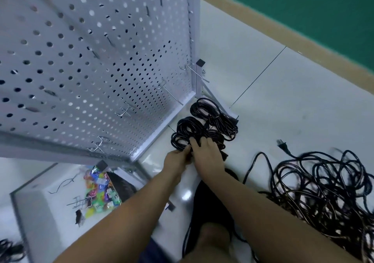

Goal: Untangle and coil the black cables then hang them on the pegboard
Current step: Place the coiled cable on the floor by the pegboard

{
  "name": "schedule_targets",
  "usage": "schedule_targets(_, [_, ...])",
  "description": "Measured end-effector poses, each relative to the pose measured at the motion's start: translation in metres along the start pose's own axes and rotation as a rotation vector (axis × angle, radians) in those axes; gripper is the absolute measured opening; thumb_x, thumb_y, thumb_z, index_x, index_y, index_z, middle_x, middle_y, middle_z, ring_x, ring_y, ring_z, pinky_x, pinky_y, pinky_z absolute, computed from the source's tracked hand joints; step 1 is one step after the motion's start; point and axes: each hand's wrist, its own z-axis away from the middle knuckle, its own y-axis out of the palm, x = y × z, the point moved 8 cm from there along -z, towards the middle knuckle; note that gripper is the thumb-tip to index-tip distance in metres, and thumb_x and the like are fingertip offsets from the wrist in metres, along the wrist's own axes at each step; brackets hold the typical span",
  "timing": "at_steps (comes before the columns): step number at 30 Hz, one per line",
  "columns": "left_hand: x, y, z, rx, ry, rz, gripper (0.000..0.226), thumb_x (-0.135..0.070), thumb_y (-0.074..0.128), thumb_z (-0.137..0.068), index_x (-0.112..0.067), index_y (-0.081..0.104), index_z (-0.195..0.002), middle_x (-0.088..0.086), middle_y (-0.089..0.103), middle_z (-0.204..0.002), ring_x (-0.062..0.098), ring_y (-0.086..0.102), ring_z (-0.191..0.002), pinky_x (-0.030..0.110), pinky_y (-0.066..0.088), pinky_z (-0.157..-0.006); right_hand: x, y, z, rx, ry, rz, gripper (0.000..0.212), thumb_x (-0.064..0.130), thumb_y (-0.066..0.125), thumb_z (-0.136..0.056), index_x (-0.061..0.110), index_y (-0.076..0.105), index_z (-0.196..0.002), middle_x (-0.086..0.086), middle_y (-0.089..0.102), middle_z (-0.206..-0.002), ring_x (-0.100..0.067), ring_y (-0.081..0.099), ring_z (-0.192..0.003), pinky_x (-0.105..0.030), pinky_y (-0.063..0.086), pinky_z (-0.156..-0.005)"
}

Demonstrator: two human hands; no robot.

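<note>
Coiled black cables (204,124) lie in a heap on the white floor at the foot of the white pegboard (97,60). My left hand (176,160) grips the near edge of one coil, its fingers curled round the strands. My right hand (206,153) lies on top of the same bundle, fingers bent over the cable loops. A large tangled mass of black cable (321,191) spreads over the floor at the right, with a plug (283,145) sticking out towards the back.
Metal hooks (197,73) stick out from the pegboard's lower part. A grey tray (40,206) at the lower left holds colourful packets (100,194) and loose hooks. My dark shoe (210,204) stands below the hands. A green wall runs along the back right.
</note>
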Motion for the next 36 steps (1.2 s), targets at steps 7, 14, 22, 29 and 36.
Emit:
schedule_targets(7, [-0.015,-0.008,-0.012,-0.143,0.007,-0.403,0.046,-0.057,0.085,-0.082,-0.016,0.067,-0.070,-0.002,0.068,-0.063,0.016,0.063,-0.058,0.021,0.044,-0.049,-0.006,0.000,0.005,-0.191,-0.062,0.032,0.051,0.015,0.091,-0.070,0.013,0.072,-0.117,-0.010,0.062,-0.098,-0.030,0.059,-0.090,-0.038,0.048,-0.079])
schedule_targets(14, [-0.035,-0.002,-0.023,-0.168,0.152,-0.515,0.039,-0.050,0.089,-0.082,-0.014,0.078,-0.073,0.000,0.075,-0.068,0.019,0.071,-0.066,0.027,0.049,-0.053,-0.030,-0.011,0.011,-0.208,-0.064,0.015,0.037,0.004,0.083,-0.065,0.014,0.067,-0.096,-0.011,0.057,-0.093,-0.032,0.054,-0.084,-0.041,0.043,-0.073])
schedule_targets(22, [-0.059,-0.005,-0.012,-0.190,0.201,-0.726,0.055,-0.065,0.086,-0.079,-0.015,0.067,-0.067,-0.002,0.065,-0.064,0.015,0.062,-0.060,0.026,0.034,-0.046,-0.056,-0.017,0.031,-0.211,-0.009,-0.176,0.035,0.025,0.089,-0.083,0.013,0.067,-0.107,-0.008,0.059,-0.096,-0.030,0.059,-0.085,-0.040,0.050,-0.078])
schedule_targets(29, [-0.085,0.015,0.034,-0.204,0.434,-0.820,0.044,-0.053,0.078,-0.089,-0.017,0.055,-0.078,0.001,0.067,-0.074,0.018,0.064,-0.076,0.031,0.039,-0.053,-0.114,-0.070,0.085,-0.321,-0.002,-0.357,0.015,0.014,0.077,-0.094,0.010,0.070,-0.107,-0.009,0.061,-0.098,-0.033,0.061,-0.087,-0.044,0.054,-0.077])
schedule_targets(36, [-0.096,0.134,0.094,0.133,0.692,-0.973,0.035,-0.033,0.071,-0.097,-0.002,0.062,-0.084,0.010,0.067,-0.080,0.023,0.061,-0.070,0.038,0.047,-0.063,-0.223,-0.109,0.151,-0.240,0.119,-0.344,0.013,0.015,0.069,-0.099,0.010,0.072,-0.111,-0.010,0.064,-0.106,-0.036,0.064,-0.111,-0.040,0.053,-0.093])
